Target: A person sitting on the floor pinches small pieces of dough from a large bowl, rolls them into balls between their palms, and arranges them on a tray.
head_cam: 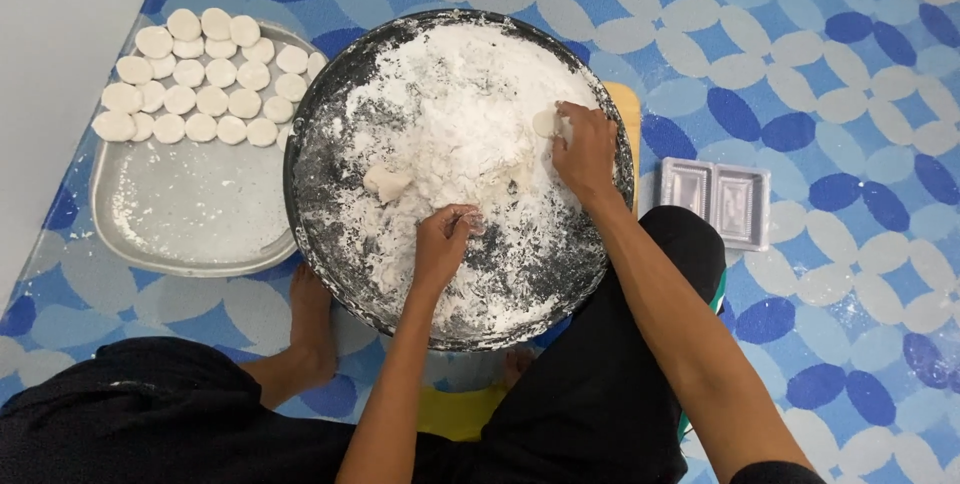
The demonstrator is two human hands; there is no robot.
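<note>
One round dark pan (330, 104) of flour is sitting under both hands. The left hand (442, 242) is curling, grip pinching flour; the right hand (585, 149) is pinching one dough lump (546, 122). About twenty-two dough discs (200, 74) are lying left on one tray (190, 224).

Left hand (443, 239) fingertips buried in flour (455, 114).

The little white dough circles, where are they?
In the head view, the dough circles sit in rows at the far end of the grey tray, left of the big floury pan.
</note>
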